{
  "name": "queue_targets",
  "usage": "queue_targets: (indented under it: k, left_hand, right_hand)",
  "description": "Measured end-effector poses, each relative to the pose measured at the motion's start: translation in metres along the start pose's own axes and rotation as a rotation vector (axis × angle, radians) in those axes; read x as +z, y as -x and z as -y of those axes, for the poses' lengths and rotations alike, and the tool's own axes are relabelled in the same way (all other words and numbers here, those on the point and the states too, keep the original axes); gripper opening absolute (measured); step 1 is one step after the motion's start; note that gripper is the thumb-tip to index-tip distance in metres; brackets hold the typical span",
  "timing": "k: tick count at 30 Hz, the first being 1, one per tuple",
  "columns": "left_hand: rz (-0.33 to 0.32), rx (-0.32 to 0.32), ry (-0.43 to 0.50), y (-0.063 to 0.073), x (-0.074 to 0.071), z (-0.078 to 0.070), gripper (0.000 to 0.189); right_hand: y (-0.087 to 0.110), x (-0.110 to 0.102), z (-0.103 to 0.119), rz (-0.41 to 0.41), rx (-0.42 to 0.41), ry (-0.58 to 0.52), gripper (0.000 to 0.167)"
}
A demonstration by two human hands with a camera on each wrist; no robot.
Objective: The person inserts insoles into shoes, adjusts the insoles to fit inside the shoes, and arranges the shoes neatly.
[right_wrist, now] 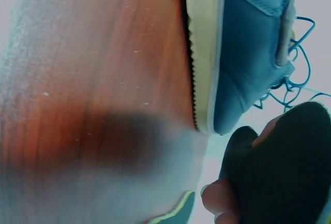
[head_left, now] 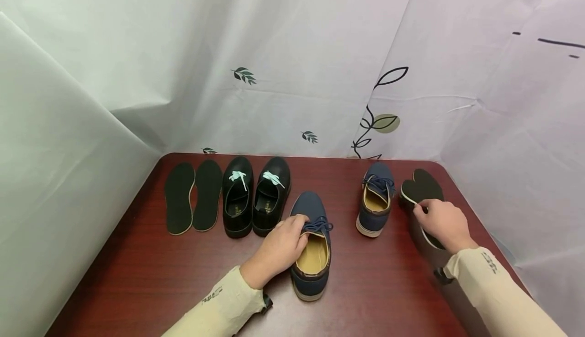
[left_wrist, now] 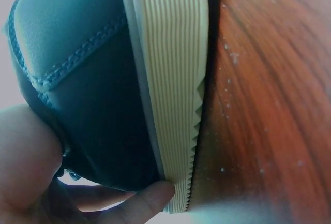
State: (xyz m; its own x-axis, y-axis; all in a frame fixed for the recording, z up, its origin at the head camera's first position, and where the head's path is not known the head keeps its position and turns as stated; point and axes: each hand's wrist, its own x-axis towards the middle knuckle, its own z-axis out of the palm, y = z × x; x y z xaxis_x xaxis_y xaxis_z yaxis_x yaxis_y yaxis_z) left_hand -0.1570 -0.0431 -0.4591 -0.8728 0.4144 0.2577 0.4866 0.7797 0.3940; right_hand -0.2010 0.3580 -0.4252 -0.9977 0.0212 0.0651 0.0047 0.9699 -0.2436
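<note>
My left hand (head_left: 280, 245) grips the left side of a navy lace-up shoe (head_left: 309, 205) with a tan lining, near its laces. In the left wrist view the fingers lie against the shoe's upper (left_wrist: 98, 120), and its ribbed pale sole stands at the tabletop. Over at the table's right side, my right hand (head_left: 444, 224) pinches a dark insole (head_left: 413, 191) by its edge. This insole (right_wrist: 289, 167) looms close in the right wrist view. A second dark insole (head_left: 430, 183) overlaps it in the head view, and part of it is hidden by the hand.
The other navy shoe (head_left: 376, 200) stands between my hands, toes to the back. Black shoes (head_left: 237, 195) with pale green laces are at the back left, beside two dark insoles (head_left: 179, 197). White patterned cloth (head_left: 292, 73) surrounds the dark red table (head_left: 192, 271).
</note>
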Motion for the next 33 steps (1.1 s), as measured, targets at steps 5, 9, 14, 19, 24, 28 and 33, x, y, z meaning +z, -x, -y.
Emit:
queue_targets:
  k: [5, 9, 14, 19, 24, 28, 33]
  left_hand:
    - [0.009, -0.004, -0.001, 0.001, -0.001, 0.000, 0.031]
    - [0.022, -0.006, 0.004, 0.001, 0.000, 0.000, 0.030]
    - [0.011, 0.005, -0.001, 0.001, 0.000, 0.000, 0.029]
    - [0.012, 0.010, -0.005, 0.000, -0.002, 0.000, 0.029]
    - [0.030, -0.001, -0.007, 0.000, -0.001, 0.000, 0.030]
    - [0.027, 0.002, -0.005, 0.000, -0.001, 0.000, 0.028]
    - [0.023, 0.014, -0.012, -0.001, -0.002, -0.001, 0.021]
  right_hand:
    - [0.004, -0.010, 0.005, -0.036, -0.012, -0.005, 0.033]
    - [0.011, -0.017, 0.014, -0.061, -0.029, -0.005, 0.031]
    - [0.019, -0.025, 0.028, -0.100, -0.073, -0.010, 0.031]
    - [0.023, -0.030, 0.039, -0.132, -0.103, 0.002, 0.031]
    - [0.029, -0.033, 0.050, -0.157, -0.135, 0.005, 0.030]
    - [0.034, -0.036, 0.059, -0.157, -0.156, 0.002, 0.025]
    - [0.041, -0.036, 0.072, -0.185, -0.209, 0.007, 0.025]
